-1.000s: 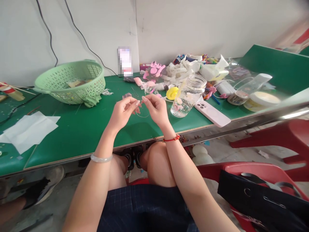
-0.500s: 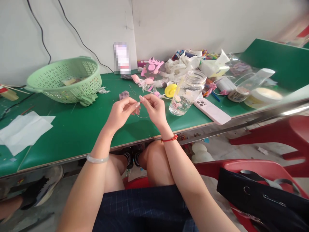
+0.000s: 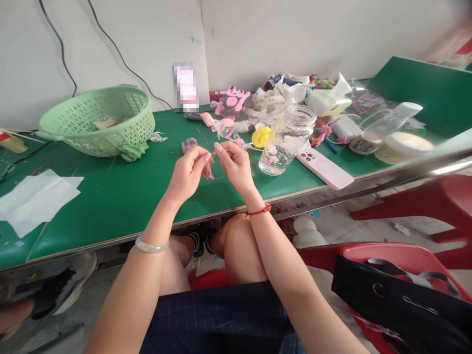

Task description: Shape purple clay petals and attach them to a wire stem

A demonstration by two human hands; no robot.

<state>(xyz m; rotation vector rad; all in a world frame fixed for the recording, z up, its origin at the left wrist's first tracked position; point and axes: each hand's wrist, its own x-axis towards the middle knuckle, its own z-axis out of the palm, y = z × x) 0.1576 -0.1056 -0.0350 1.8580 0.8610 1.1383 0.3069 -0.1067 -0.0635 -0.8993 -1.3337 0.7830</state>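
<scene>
My left hand point(image 3: 190, 172) and my right hand point(image 3: 234, 164) meet above the green table point(image 3: 110, 196), fingertips pinched together. Between them runs a thin wire point(image 3: 217, 176) that loops down below the fingers. Both hands pinch this wire. A pale bangle sits on my left wrist and a red string bracelet on my right wrist. A small mauve scrap point(image 3: 189, 144) lies on the table just beyond my hands.
A green plastic basket point(image 3: 98, 120) stands at the back left, white paper point(image 3: 35, 196) at the left. A glass jar point(image 3: 285, 146) and a pink phone point(image 3: 324, 169) lie right of my hands, before a heap of craft scraps point(image 3: 280, 96). A black bag point(image 3: 401, 305) rests on a red chair.
My hands have drawn a little closer together and the wire loop below them looks shorter. The view has shifted slightly.
</scene>
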